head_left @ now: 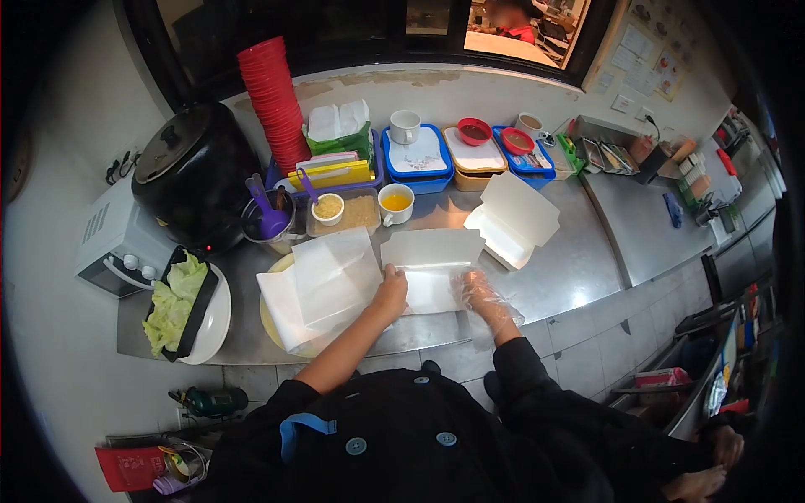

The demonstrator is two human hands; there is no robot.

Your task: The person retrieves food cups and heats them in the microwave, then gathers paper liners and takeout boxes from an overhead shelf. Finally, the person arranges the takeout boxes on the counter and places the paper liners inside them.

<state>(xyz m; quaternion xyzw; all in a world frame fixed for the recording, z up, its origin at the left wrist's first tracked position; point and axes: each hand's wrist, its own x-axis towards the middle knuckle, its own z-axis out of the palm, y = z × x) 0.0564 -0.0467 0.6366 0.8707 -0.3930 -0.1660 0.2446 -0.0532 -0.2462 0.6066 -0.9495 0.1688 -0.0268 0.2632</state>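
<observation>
Gripping the left edge of the white box [430, 291] with the curled left hand [392, 295], I have the right hand [484, 296] at its opposite edge in a clear, crinkled glove [501, 313]; whether those fingers pinch the card, I cannot tell. The box sits near the front of the steel counter [579, 289], beside folded white paper [340, 275]. It is plain and unprinted, its flap tilted up at the back, its inside smooth with a faint sheen. Behind it to the right stands a second open box [513, 220].
</observation>
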